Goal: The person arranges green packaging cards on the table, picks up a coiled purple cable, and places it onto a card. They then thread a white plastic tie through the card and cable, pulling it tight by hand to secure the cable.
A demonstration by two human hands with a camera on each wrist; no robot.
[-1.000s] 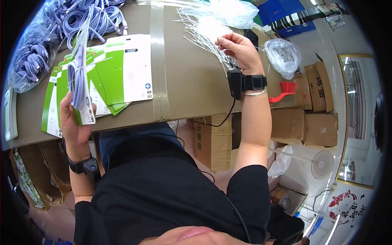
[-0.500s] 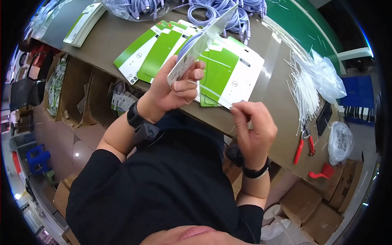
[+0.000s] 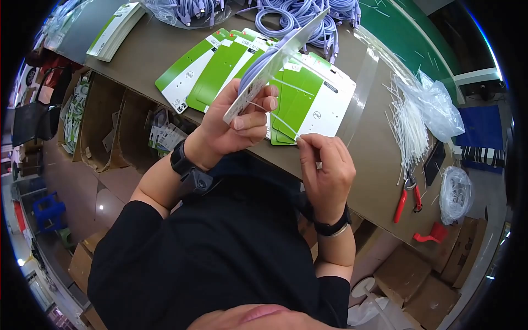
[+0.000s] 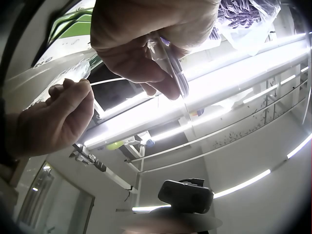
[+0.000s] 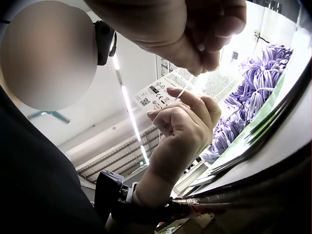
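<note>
My left hand grips a backing card near its lower end, holding it tilted on edge over the table. Against the card's left face lies a coiled purple cable. A thin white cable tie runs from the card to my right hand, whose thumb and forefinger pinch its end. In the right wrist view, printed text and symbols cover the card's back. Green and white cards lie fanned out on the table beneath the held one.
More purple cables lie heaped at the back. To the right are a pile of white cable ties, red-handled cutters, a phone and a clear plastic bag. A stack of cards stands at the far left.
My right hand has come from the pile of ties to the held card, now with a tie end pinched. The card has shifted to the middle and tilted; the head view has turned.
</note>
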